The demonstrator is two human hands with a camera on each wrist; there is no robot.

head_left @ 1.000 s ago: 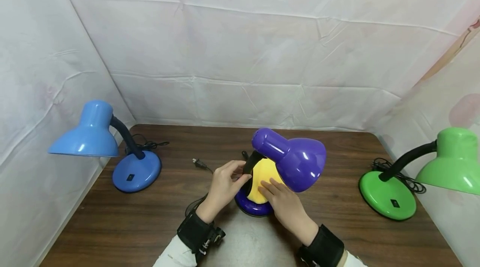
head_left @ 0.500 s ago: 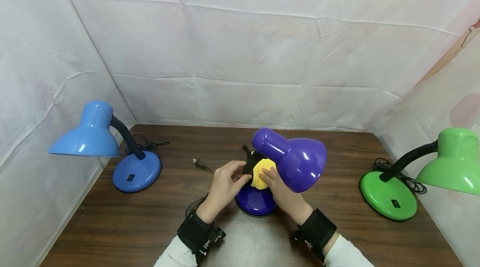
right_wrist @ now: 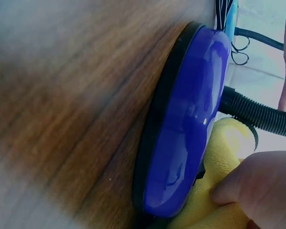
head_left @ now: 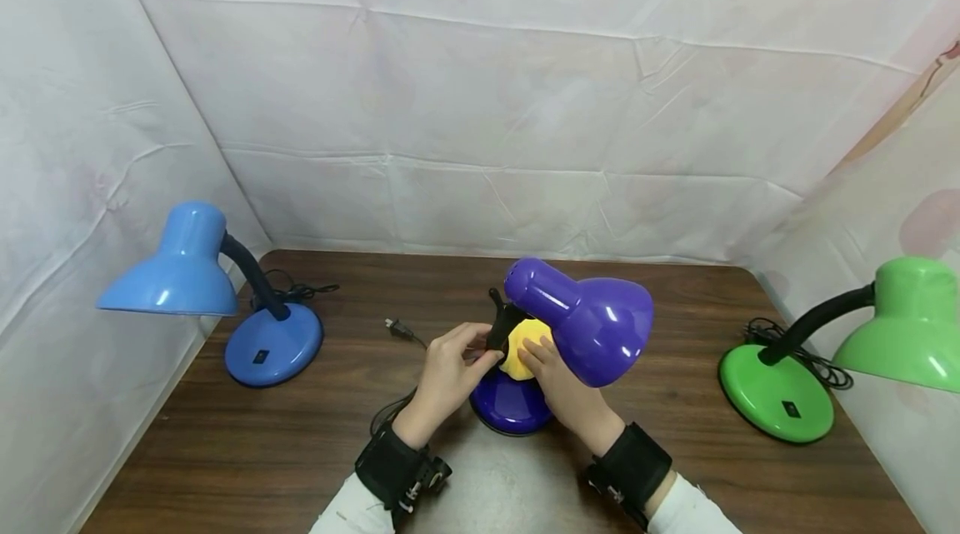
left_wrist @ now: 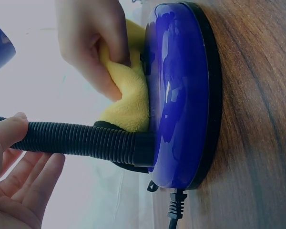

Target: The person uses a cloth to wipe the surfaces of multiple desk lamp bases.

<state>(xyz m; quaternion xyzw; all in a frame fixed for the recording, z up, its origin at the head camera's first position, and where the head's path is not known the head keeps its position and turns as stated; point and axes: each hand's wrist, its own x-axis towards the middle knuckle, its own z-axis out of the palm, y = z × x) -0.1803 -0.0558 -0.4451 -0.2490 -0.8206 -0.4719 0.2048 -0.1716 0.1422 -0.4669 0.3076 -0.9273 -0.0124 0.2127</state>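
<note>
A purple desk lamp (head_left: pixel 609 326) stands at the middle of the table, its shade tilted to the right. My left hand (head_left: pixel 450 363) holds its black ribbed neck (left_wrist: pixel 86 140) between thumb and fingers. With my right hand (head_left: pixel 568 388) I grip a bunched yellow cloth (left_wrist: pixel 133 93) against the top of the lamp's round base (left_wrist: pixel 181 95). The cloth has a black edge and lies right by the foot of the neck. The shade overlaps part of my right hand in the head view. The base's front half shows uncovered and glossy.
To the left is a blue desk lamp (head_left: pixel 274 344), and to the right a green one (head_left: pixel 776 392), each with a bundled cord behind. The purple lamp's plug (head_left: pixel 399 326) and cord lie left of my left hand. White cloth walls (head_left: pixel 480 101) enclose the table's back and sides.
My right hand has moved the yellow cloth back across the base toward the neck, and the cloth is now bunched. The base's front is uncovered. My left hand keeps its hold.
</note>
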